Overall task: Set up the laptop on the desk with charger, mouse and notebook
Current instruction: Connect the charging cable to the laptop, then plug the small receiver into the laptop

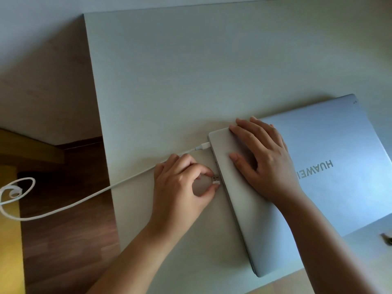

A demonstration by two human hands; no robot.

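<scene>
A closed silver laptop (331, 158) lies on the pale desk (169, 81) at the right. A white charger cable (127, 181) runs from the floor on the left across the desk, and its plug (203, 146) sits in the laptop's left edge. My left hand (182, 187) pinches a small USB dongle (216, 179) between thumb and fingers, right at the laptop's left edge below the charger plug. My right hand (263, 158) rests flat on the lid near that edge, fingers spread. No mouse or notebook is in view.
The desk's left edge (101, 128) drops to a wooden floor (63, 230), where the cable coils (17, 194). A yellow surface (10, 240) lies at the far left. A small dark object (387, 238) shows at the right border near the laptop's front corner.
</scene>
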